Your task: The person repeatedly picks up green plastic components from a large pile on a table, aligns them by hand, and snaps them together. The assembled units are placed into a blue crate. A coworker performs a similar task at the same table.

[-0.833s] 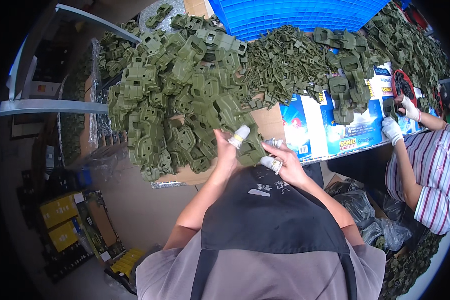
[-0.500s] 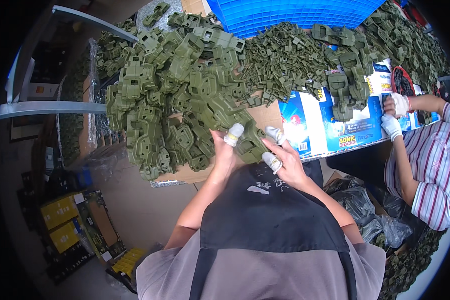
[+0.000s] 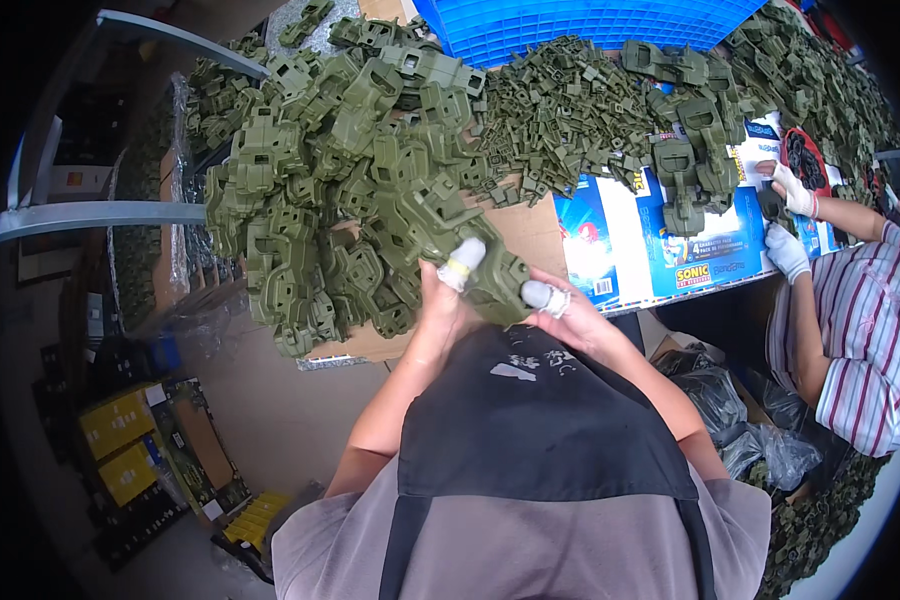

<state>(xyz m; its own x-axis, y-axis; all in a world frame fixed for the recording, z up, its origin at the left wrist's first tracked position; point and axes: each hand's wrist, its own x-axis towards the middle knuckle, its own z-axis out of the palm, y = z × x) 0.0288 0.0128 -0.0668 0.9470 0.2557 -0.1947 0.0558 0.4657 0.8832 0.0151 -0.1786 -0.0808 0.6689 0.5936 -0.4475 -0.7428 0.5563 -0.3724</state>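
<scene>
In front of my apron I hold an olive-green plastic toy vehicle body (image 3: 502, 291) between both hands. My left hand (image 3: 444, 302) grips its left side, the covered thumb lying on top. At the right end my right hand (image 3: 568, 316) is closed on the same piece, its covered thumb pressed along the edge; the other fingers are mostly hidden. Just beyond the hands a large heap of similar green vehicle bodies (image 3: 288, 180) covers the left of the table, some touching or overlapping the held one.
Many small green parts (image 3: 560, 115) lie behind, before a blue plastic crate (image 3: 590, 30). More vehicle bodies (image 3: 692, 150) rest on printed sheets (image 3: 625, 250). A metal bar (image 3: 100, 216) juts in at left. At right, a co-worker's gloved hands (image 3: 792, 220) handle a dark piece.
My right hand has shifted its hold, its thumb now on the piece's right edge and the other fingers out of sight. The co-worker's hands have moved apart.
</scene>
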